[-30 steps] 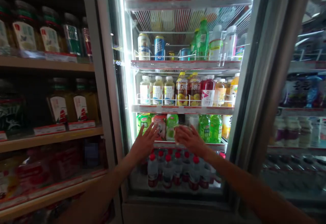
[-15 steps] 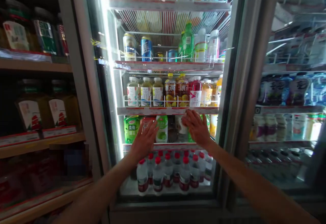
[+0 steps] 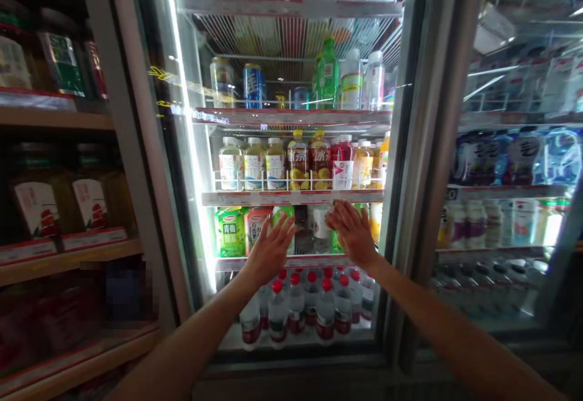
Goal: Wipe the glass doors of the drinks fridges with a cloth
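Note:
My left hand (image 3: 269, 248) is raised with fingers spread and nothing in it, in front of a red pouch (image 3: 253, 226) and a green-and-white pouch (image 3: 288, 244) on the fourth shelf. To the right, my right hand (image 3: 355, 234) is held up with its fingers stretched out, before a white-labelled container (image 3: 320, 222) and a green pack partly hidden behind it. A brownish patch lies at its fingertips; whether that is a reflection or an object I cannot tell. Reflected yellow marks hang across the front of the lit drinks cooler (image 3: 291, 197), so glass seems to stand before the shelves.
Tea and juice bottles (image 3: 298, 161) line the shelf above my hands. Red-capped water bottles (image 3: 277, 310) stand at the bottom. A metal door frame (image 3: 423, 176) rises at right, with another cooler beyond. Wooden shelves with large jars (image 3: 43, 203) are at left.
My left hand has moved right, from the red pouch towards the green-and-white one. The shelves sit slightly further left in view. My right hand stays almost in place.

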A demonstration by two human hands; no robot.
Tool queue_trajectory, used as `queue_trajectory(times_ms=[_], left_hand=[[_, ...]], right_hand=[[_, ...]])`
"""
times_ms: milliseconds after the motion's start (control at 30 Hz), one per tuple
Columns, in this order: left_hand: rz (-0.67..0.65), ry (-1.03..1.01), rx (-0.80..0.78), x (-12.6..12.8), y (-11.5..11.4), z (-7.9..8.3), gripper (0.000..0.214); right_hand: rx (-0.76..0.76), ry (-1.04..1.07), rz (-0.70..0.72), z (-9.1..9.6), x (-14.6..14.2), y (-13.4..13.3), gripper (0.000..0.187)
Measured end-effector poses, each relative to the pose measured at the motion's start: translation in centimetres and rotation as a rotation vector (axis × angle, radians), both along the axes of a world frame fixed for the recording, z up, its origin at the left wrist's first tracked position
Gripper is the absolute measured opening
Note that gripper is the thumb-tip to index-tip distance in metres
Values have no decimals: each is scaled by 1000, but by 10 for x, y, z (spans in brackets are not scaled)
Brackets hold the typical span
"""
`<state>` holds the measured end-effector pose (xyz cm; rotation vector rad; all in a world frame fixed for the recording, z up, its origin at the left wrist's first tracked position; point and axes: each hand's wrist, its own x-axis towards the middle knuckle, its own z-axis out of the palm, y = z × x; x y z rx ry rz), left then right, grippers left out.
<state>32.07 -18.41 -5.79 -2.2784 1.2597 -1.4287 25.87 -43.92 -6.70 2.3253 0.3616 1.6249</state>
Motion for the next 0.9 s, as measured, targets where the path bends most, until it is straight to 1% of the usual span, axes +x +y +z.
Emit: queue_trajectory(times_ms=[100,133,167,200,233,300,333,367,400,433,467,533,567,600,633,667,700,767,800,833,867,900], left_hand=[[-28,-24,34,-1,-5,-5,55],[-39,-33,37,-1,-7,-6,54],[-47,-38,33,-1,-9,-5,53],[-53,-39,24,-1,-12,-4,52],[-56,-37,10,-1,-15,-1,51],[-60,-22,-16,-1,-22,3,49],[-61,-12,-25,-2,-25,4,49],[-61,-2,-31,-2,-28,4,49],[-63,4,-32,-3,-30,2,49],[-65,6,-28,-5,-32,0,50],[-71,3,-16,-5,-32,-3,50],[-89,-10,21,-6,-31,-9,50],[-100,-17,41,-6,-31,-10,51],[-105,-22,54,-6,-30,-9,51],[-107,-25,56,-5,-30,-7,50],[-104,-26,46,-4,-31,-3,50],[-97,-24,27,-3,-31,3,50],[-83,-18,-15,-1,-33,14,50],[-76,-18,-32,0,-34,19,50],[-72,-21,-45,0,-34,23,50],[-68,-28,-56,1,-33,25,50],[-66,-38,-64,1,-32,26,50]], right_hand=[[-190,62,55,-34,-13,-3,48],[-232,71,62,-39,-16,-7,47],[-248,73,59,-38,-17,-14,48],[-225,57,43,-31,-16,-21,49],[-161,21,14,-19,-14,-30,50],[14,-90,-61,6,-7,-44,53],[100,-150,-98,13,-4,-49,55],[174,-198,-128,14,-4,-52,55],[222,-222,-150,7,-5,-53,56],[240,-218,-161,-7,-8,-53,57],[236,-193,-163,-25,-13,-51,59],[178,-113,-157,-62,-24,-50,61],[143,-81,-151,-74,-28,-51,61],[112,-64,-144,-76,-30,-53,60],[98,-66,-139,-69,-30,-57,58],[104,-87,-137,-54,-27,-62,56],[123,-121,-133,-32,-23,-66,53],[223,-220,-121,18,-10,-73,48],[278,-269,-107,38,-5,-73,48],[323,-310,-97,51,0,-70,47],[345,-335,-91,55,3,-66,48],[329,-332,-84,52,4,-59,48]])
